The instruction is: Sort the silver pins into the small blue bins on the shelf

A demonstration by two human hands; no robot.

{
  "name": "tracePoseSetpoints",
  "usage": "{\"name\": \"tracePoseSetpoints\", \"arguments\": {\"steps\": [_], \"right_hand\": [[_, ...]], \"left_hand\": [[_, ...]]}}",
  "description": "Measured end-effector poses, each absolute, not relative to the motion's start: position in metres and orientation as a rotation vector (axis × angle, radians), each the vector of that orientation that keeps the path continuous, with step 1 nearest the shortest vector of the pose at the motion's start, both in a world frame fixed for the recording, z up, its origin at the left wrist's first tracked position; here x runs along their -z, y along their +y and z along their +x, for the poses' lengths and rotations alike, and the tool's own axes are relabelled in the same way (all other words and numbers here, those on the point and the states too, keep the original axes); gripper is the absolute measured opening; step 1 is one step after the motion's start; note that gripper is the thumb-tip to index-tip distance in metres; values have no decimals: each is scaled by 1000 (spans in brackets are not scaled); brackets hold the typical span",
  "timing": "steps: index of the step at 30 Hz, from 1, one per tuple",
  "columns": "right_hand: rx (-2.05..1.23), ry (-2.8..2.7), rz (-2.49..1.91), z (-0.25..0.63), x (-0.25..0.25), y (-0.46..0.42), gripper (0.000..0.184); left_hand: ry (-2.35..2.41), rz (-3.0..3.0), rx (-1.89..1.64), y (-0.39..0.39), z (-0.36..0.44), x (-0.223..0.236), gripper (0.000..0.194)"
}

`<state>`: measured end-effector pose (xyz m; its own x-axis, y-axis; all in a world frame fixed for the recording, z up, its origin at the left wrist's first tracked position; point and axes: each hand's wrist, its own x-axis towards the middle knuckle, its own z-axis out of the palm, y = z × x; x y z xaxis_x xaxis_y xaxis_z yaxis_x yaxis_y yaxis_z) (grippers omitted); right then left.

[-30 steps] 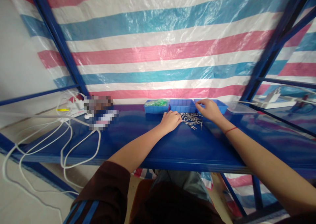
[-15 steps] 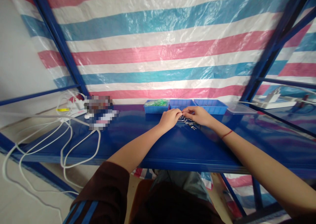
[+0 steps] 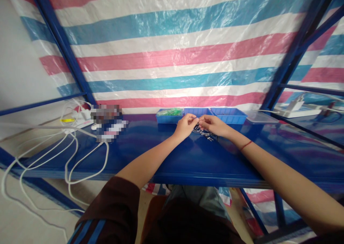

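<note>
My left hand (image 3: 186, 125) and my right hand (image 3: 212, 125) meet fingertip to fingertip just in front of the blue bins. Both are closed in a pinch; whatever sits between the fingers is too small to make out. Beneath them on the blue tabletop (image 3: 172, 161) lies a loose heap of thin silver-and-black metal pieces (image 3: 206, 134), resembling blind rivets, partly hidden by my fingers. Behind my left hand stands a blue bin (image 3: 168, 119) holding green, clear-wrapped items (image 3: 173, 112). A second blue bin (image 3: 197, 111) and a third one (image 3: 231, 119) continue the row to the right.
To the right of the bins lies a clear plastic lid (image 3: 262, 117). White cables (image 3: 107, 154) loop over the table's left end, near blurred-out items (image 3: 110, 123). A white power strip (image 3: 298, 109) sits at the far right. Blue frame posts (image 3: 60, 45) flank the striped sheet (image 3: 172, 61).
My left hand's fingers have lifted and curled a little, with thumb and forefinger showing more clearly. The right fingers have shifted slightly. The heap looks about the same.
</note>
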<state>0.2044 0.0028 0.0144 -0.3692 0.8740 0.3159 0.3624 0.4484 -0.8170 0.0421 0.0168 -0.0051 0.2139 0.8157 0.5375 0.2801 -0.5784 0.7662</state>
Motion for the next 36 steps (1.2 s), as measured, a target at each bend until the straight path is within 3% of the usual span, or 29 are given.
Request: {"name": "tracePoseSetpoints", "arguments": {"steps": [17,26,36], "right_hand": [[-1058,-1699,-1149,203,-24,-8,24],[-891,-1600,-1038,202,-30,-10,32],[-647,-1748,-1046,209,-30,-1,31]], "left_hand": [[903,2036,-1467,11,41,-4,14],[948,2030,-1377,13,42,0,15],[1007,2381,-1104,7,39,1,29]]}}
